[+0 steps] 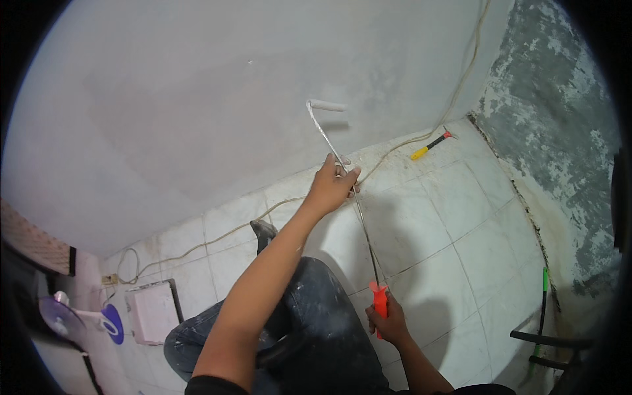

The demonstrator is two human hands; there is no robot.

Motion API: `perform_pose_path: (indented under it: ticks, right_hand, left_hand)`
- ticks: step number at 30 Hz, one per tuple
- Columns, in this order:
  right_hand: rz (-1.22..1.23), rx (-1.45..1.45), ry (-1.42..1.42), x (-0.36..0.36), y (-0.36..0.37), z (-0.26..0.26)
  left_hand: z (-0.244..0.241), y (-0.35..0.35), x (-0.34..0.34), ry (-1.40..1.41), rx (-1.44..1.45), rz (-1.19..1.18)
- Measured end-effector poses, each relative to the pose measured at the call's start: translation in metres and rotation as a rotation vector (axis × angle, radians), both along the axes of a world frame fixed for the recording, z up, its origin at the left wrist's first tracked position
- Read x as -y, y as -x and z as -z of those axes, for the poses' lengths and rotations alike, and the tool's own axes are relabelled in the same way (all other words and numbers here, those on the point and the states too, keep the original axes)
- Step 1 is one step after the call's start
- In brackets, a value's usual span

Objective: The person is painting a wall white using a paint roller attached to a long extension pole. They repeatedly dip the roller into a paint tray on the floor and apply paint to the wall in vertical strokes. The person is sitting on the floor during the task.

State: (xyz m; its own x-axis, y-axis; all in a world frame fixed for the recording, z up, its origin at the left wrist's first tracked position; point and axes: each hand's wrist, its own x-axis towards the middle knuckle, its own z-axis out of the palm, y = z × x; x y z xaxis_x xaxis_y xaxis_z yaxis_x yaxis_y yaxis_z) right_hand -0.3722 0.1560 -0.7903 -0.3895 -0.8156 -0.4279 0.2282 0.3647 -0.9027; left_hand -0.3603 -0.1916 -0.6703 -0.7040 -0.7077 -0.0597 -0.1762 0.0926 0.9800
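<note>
A long-handled paint roller stretches up and away from me, its thin metal rod [364, 224] slanting towards the wall. My right hand [393, 318] is closed around the roller's orange-red handle [379, 302]. Farther up, my left hand [336, 182] grips the rod with its fingers. The slim white roller sleeve [328, 105] lies level in front of the pale wall [197, 98], with its shadow just below it. Whether the sleeve touches the wall, I cannot tell.
A rectangular paint tray [154, 312] rests on the tiled floor [424, 242], near a purple-and-white fan [91, 316]. A hammer with a yellow grip [419, 153] lies by the wall. A beige cable [224, 238] trails along the floor. Right is a patchy grey wall [553, 94].
</note>
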Motion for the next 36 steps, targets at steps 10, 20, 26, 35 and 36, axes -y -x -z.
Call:
perform_pose_path:
  ticks: [10, 20, 26, 35, 36]
  right_hand:
    - [0.004, 0.086, -0.152, -0.051, -0.058, -0.048]
    - [0.129, 0.235, -0.052, 0.005, -0.031, -0.089]
    - [0.108, 0.386, 0.006, 0.037, -0.046, -0.116]
    - [0.084, 0.271, -0.21, 0.038, -0.003, -0.047]
    - [0.075, 0.331, -0.256, 0.036, 0.003, -0.035]
  left_hand:
    - [0.036, -0.16, -0.091, -0.025, -0.092, 0.115]
    - [0.174, -0.389, -0.139, -0.122, -0.084, -0.488]
    - [0.175, -0.378, -0.125, -0.201, -0.255, -0.575]
    - [0.182, -0.383, -0.125, -0.011, -0.125, -0.573]
    - [0.185, -0.384, -0.126, 0.001, -0.12, -0.586]
